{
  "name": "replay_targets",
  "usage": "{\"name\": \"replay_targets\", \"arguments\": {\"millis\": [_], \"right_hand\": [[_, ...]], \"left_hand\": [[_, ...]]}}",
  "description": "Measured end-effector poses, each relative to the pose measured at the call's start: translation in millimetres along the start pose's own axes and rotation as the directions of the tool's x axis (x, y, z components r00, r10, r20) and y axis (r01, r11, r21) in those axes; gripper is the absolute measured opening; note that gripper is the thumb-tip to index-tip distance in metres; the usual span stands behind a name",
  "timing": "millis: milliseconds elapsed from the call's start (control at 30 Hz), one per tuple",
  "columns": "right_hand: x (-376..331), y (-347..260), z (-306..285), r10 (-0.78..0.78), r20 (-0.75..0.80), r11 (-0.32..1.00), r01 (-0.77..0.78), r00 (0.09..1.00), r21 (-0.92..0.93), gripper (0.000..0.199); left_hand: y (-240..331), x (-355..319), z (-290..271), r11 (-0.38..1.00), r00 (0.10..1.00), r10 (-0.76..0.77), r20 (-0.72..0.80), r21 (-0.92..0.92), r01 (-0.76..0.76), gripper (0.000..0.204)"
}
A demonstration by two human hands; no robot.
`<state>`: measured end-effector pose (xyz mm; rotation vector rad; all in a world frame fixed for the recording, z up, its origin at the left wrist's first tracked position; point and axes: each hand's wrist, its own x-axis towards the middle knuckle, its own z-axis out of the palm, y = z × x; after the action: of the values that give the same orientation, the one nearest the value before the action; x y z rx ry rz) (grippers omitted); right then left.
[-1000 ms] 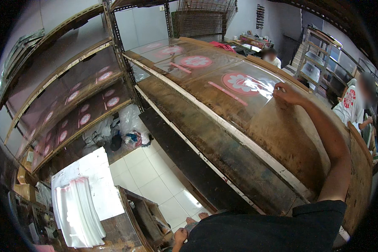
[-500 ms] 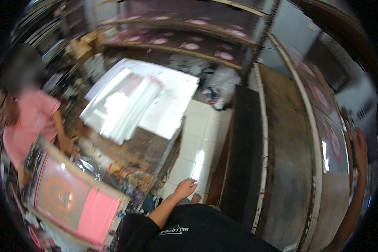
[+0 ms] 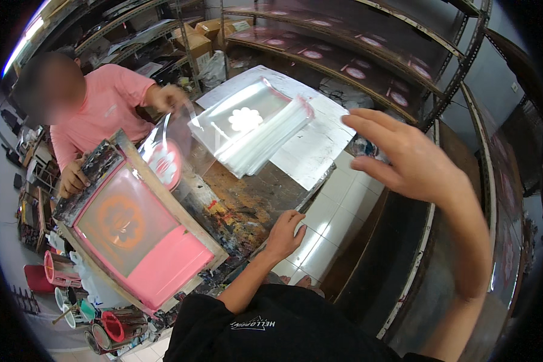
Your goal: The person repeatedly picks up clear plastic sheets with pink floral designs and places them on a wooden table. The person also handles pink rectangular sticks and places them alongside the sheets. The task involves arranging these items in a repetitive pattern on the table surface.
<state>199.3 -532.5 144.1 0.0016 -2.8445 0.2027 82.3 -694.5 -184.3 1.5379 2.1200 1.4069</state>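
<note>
My right hand [image 3: 404, 154] is raised over the right side of the white board [image 3: 308, 163], thumb and fingers apart, holding nothing. Low beside the table's near edge is my left hand [image 3: 286, 234], its fingers loosely bent and nothing visible in them. On the board lies a stack of clear plastic sheets [image 3: 223, 134], the top one bearing a white flower shape. To the left stands a tilted screen printing frame [image 3: 184, 214] with pink ink [image 3: 163, 265] on its mesh. Behind it, a co-worker's hand [image 3: 170, 98] lifts a clear sheet with a pink-and-white flower print [image 3: 165, 164].
The co-worker's other hand [image 3: 73, 179] rests on the frame's far edge. Ink stains cover the wooden table [image 3: 235, 211]. Racks with printed sheets on their shelves [image 3: 332, 57] stand behind and on the right. Paint cans [image 3: 119, 326] sit at lower left.
My view has turned left. My right hand has come from the right-hand rack toward the board. The co-worker has leaned in, and a printed sheet is now lifted beside the frame.
</note>
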Motion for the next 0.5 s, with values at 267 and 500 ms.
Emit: {"name": "replay_targets", "arguments": {"millis": [267,500], "right_hand": [[-59.5,60.9,132.1,0.412,-0.017,0.673,-0.291,0.911,0.68,0.046],[-164.6,72.7,211.3,0.679,0.282,0.224,-0.557,0.678,0.8,0.044]], "left_hand": [[8.3,89.9,-63.3,0.761,0.881,0.344,-0.325,0.647,-0.058,0.065],[-98.9,175.2,-59.8,0.368,0.992,0.113,-0.047,0.93,0.002,0.049]]}}
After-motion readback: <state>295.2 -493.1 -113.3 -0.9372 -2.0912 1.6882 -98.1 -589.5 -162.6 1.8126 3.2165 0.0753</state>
